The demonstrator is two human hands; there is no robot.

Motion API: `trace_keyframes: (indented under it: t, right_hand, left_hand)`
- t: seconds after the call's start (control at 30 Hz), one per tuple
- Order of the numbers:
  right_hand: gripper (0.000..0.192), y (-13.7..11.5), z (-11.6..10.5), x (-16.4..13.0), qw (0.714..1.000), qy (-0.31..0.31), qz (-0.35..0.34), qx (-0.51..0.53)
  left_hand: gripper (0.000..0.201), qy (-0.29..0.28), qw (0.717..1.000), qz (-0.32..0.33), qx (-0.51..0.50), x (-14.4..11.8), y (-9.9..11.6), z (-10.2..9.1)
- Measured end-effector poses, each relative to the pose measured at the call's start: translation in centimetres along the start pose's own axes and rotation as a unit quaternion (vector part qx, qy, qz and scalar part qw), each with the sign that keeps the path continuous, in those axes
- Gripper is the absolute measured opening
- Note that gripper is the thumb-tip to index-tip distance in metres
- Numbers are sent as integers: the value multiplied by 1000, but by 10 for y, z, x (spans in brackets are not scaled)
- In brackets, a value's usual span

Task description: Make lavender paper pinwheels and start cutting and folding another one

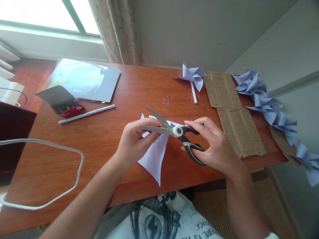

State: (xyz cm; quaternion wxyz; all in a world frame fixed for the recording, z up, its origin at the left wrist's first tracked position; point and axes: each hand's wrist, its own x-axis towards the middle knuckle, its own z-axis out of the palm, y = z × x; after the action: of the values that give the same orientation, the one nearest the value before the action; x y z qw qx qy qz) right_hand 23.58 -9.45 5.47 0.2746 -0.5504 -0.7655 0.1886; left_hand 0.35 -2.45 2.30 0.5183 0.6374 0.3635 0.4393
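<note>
scissors (pixel 175 131) — blades apart, pointing left | right hand (pixel 213 144) fingers grip handles | left hand (pixel 134 141) fingers pinch paper (pixel 155 156)

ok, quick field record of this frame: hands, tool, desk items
left hand: grips folded paper
right hand: in handles of scissors
blades: open, at the paper's upper edge
desk: finished pinwheel, white stick, cardboard strips, small beads
right edge: row of pinwheels
</note>
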Motion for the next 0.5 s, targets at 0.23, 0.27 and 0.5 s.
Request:
trace_keyframes:
  t: [0.23,0.27,0.5]
  right_hand:
    - [58,0,-1,0,1000,-1,2,12]
    - [58,0,-1,0,1000,-1,2,12]
    - [58,-1,-1,0,1000,-6,12,26]
  left_hand:
    - [7,-11,1000,9,-17,0,-1,0]
    - [7,-10,1000,8,-20,0,-1,0]
    - [6,-8,1000,-1,-25,-1,-1,0]
